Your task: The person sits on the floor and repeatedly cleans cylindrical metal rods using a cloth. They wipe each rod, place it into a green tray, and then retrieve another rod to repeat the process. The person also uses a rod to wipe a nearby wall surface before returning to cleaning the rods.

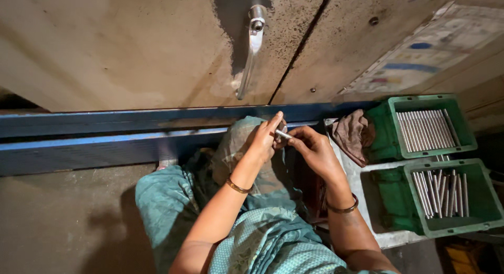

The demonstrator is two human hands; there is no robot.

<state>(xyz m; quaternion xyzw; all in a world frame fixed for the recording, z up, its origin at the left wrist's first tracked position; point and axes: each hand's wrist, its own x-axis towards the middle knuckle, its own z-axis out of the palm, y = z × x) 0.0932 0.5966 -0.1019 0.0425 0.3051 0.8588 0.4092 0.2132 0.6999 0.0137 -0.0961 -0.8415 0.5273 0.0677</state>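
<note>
Beside blue rail, green crates [464, 135] hold metal rods [424, 129]; hands [294, 140] grip one.

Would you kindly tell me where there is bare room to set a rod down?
Bare floor lies left of the knee, below the blue rail. Right is crowded: cloth, two green crates of rods. Both hands, left and right, pinch a rod.

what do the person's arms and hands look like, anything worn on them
Both arms are bare from the upper arm down, with no sleeves reaching the forearms and no gloves. The left hand has a thin gold-coloured metal bangle at its wrist. The right hand has a similar thin, darker metal bangle at its wrist. No rings or watch can be made out.
</note>
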